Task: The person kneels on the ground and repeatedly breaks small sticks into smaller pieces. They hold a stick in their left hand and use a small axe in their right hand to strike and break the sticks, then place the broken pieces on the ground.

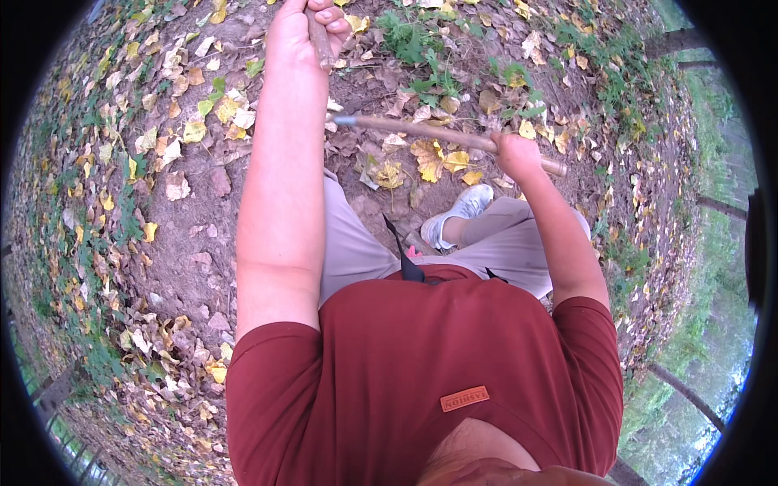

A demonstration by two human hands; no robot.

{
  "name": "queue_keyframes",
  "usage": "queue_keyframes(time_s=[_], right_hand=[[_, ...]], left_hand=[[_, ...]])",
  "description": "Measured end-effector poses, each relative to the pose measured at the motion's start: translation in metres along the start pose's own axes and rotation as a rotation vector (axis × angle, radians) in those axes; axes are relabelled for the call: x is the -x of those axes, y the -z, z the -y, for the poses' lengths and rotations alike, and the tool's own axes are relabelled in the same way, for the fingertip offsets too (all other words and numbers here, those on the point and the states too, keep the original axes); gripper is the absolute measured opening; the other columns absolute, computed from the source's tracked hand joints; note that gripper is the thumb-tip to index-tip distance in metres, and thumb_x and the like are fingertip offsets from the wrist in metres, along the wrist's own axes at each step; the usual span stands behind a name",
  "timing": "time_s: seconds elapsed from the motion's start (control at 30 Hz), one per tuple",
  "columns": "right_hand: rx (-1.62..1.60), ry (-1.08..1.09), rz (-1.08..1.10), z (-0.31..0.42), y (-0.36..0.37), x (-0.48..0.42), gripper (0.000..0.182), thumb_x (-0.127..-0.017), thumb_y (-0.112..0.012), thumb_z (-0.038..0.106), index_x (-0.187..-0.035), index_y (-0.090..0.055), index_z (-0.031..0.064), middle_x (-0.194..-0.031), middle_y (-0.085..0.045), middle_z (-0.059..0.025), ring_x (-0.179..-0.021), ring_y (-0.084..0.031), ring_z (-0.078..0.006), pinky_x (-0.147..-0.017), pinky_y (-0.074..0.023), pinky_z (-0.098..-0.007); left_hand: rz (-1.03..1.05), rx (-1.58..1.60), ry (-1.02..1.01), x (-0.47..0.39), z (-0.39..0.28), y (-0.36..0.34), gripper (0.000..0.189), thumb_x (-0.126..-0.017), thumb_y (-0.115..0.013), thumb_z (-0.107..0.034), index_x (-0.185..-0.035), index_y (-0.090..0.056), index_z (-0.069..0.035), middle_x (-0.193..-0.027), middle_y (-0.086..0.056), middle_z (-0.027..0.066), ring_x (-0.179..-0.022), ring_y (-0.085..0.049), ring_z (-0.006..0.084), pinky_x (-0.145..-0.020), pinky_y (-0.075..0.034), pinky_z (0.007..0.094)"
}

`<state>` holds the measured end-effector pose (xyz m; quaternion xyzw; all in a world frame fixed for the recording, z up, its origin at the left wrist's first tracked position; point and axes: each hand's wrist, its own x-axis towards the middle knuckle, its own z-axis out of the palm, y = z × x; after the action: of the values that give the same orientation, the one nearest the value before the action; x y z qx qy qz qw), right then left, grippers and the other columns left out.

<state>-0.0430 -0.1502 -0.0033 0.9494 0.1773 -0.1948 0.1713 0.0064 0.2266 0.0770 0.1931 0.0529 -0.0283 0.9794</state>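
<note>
At the top edge of the view, my left hand point(304, 27) is closed around a short length of wooden stick point(320, 37). Its near end shows at my wrist; its far end is cut off by the frame. My right hand point(518, 157) grips a second, longer wooden stick point(419, 129) near its right end. This stick slants across in front of my legs, above the leaf-strewn ground. Its left end has a pale bluish band and reaches close to my left forearm; I cannot tell whether it continues behind the arm.
Fallen yellow and brown leaves point(428, 159) cover the soil, with green weeds point(404, 39) ahead. A light sneaker point(465, 209) shows beside my bent leg in grey trousers point(516, 231). A black strap point(404, 255) hangs at my waist. Tree trunks point(687, 395) stand at right.
</note>
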Motion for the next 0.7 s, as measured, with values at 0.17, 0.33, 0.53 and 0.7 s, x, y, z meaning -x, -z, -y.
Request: queue_keyframes(time_s=[0.17,0.33,0.53,0.7], right_hand=[[0.082,-0.278,0.112,-0.086,-0.017,0.029,0.032,-0.081,-0.051,0.008,-0.11,-0.057,0.0207,-0.085,-0.065,-0.007,-0.081,-0.064,-0.0247,-0.07,-0.0506,-0.0388],[0.034,-0.744,0.01,-0.185,-0.021,0.099,0.028,-0.08,-0.054,0.016,-0.108,-0.059,0.0154,-0.1,-0.064,-0.0123,-0.092,-0.062,-0.03,-0.079,-0.0487,-0.0412],[-0.073,-0.736,-0.007,-0.168,-0.015,0.102,0.026,-0.078,-0.058,0.023,-0.101,-0.059,0.0107,-0.095,-0.064,-0.0161,-0.088,-0.062,-0.0326,-0.076,-0.0487,-0.0443],[-0.141,-0.516,0.074,-0.061,0.029,0.02,0.023,-0.085,-0.053,0.019,-0.107,-0.058,0.0182,-0.092,-0.065,-0.0087,-0.081,-0.065,-0.0231,-0.072,-0.0523,-0.038]], left_hand=[[-0.001,0.03,-0.046,0.011,-0.011,0.003,0.01,-0.089,-0.046,-0.016,-0.084,-0.05,-0.007,-0.054,-0.042,-0.0059,-0.043,-0.041,0.0065,-0.038,-0.034,0.0224],[-0.031,0.004,-0.07,0.022,-0.015,0.004,0.009,-0.089,-0.047,-0.017,-0.086,-0.05,-0.009,-0.054,-0.043,-0.0062,-0.043,-0.041,0.0064,-0.039,-0.034,0.0225],[-0.041,0.011,-0.065,0.026,-0.013,-0.001,0.008,-0.088,-0.049,-0.02,-0.087,-0.052,-0.012,-0.055,-0.044,-0.0075,-0.043,-0.042,0.0058,-0.04,-0.034,0.0224],[-0.045,0.065,-0.038,0.017,-0.008,0.003,0.007,-0.087,-0.053,-0.018,-0.086,-0.05,-0.011,-0.056,-0.046,-0.0065,-0.044,-0.043,0.006,-0.041,-0.035,0.0233]])
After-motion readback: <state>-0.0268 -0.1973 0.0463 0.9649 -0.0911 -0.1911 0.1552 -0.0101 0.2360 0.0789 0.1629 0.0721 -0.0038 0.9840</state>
